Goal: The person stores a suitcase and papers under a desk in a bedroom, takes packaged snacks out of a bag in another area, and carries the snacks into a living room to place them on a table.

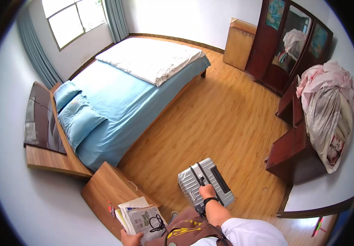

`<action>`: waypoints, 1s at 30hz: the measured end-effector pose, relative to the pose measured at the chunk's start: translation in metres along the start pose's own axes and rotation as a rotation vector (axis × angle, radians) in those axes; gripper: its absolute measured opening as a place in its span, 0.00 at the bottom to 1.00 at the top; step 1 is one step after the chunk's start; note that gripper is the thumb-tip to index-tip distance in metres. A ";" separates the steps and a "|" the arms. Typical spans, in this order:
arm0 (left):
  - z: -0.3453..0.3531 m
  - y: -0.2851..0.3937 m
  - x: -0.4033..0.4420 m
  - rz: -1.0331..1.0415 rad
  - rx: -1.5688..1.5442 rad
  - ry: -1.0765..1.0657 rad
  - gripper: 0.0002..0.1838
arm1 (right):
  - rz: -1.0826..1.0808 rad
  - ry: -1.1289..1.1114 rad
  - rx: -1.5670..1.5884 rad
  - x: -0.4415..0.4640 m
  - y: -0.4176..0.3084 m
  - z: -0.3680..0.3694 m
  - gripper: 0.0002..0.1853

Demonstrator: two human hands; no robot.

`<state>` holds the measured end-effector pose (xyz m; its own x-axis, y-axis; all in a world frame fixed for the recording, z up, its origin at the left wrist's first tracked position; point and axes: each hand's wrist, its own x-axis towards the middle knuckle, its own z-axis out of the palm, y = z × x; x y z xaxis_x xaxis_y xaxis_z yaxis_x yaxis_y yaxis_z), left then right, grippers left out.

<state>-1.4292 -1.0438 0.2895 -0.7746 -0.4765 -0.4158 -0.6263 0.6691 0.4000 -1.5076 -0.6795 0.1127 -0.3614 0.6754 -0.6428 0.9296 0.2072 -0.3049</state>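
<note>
A silver suitcase with ribbed sides stands on the wooden floor in front of me. My right hand, a black band at its wrist, is closed around the suitcase's black top handle. At the bottom of the view, my left hand grips the edge of a stack of papers and booklets; its fingers underneath are hidden. A coiled black cable lies on top of the stack. Beside and partly behind the stack is a wooden bedside cabinet, with a small red item on it.
A bed with blue sheets, two pillows and a white quilt fills the left side. Along the right stand a dark red desk heaped with bedding and a mirrored wardrobe. A door frame edge is at lower right.
</note>
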 end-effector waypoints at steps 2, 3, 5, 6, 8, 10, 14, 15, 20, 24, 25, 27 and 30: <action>-0.001 0.006 0.018 0.095 0.046 0.014 0.29 | 0.013 0.011 0.037 0.017 -0.014 0.003 0.19; -0.006 0.015 0.027 0.105 0.059 0.009 0.29 | 0.024 0.025 0.064 0.026 -0.025 0.002 0.19; -0.007 0.035 0.051 0.090 0.041 -0.025 0.27 | 0.057 0.043 0.100 0.045 -0.052 -0.001 0.19; -0.005 0.035 0.063 0.087 0.052 -0.040 0.27 | 0.075 0.070 0.117 0.053 -0.062 -0.003 0.20; 0.004 0.034 0.088 0.048 -0.017 -0.036 0.38 | 0.096 0.161 0.132 0.079 -0.072 -0.007 0.17; 0.012 0.036 0.112 0.064 0.095 -0.037 0.38 | 0.113 0.189 0.187 0.108 -0.078 -0.014 0.17; 0.020 0.081 0.140 0.002 0.155 -0.103 0.36 | 0.182 0.289 0.227 0.161 -0.099 -0.014 0.17; 0.017 0.099 0.151 0.000 0.152 -0.087 0.36 | 0.186 0.338 0.253 0.172 -0.112 -0.008 0.17; -0.005 0.192 0.186 0.048 -0.065 -0.167 0.31 | 0.192 0.386 0.365 0.211 -0.139 -0.005 0.18; 0.002 0.266 0.233 0.182 -0.085 -0.154 0.30 | 0.283 0.321 0.363 0.212 -0.171 -0.010 0.17; 0.008 0.285 0.239 0.262 0.013 -0.126 0.30 | 0.240 0.292 0.381 0.210 -0.173 -0.013 0.17; 0.022 0.320 0.234 0.323 0.056 -0.111 0.30 | 0.207 0.257 0.392 0.202 -0.185 -0.028 0.17; 0.049 0.355 0.227 0.449 0.043 -0.104 0.29 | 0.127 0.223 0.456 0.214 -0.191 -0.024 0.15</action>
<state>-1.8233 -0.8861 0.2968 -0.9541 -0.0757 -0.2898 -0.2248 0.8203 0.5258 -1.7604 -0.5572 0.0500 -0.1774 0.8198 -0.5444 0.8209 -0.1818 -0.5414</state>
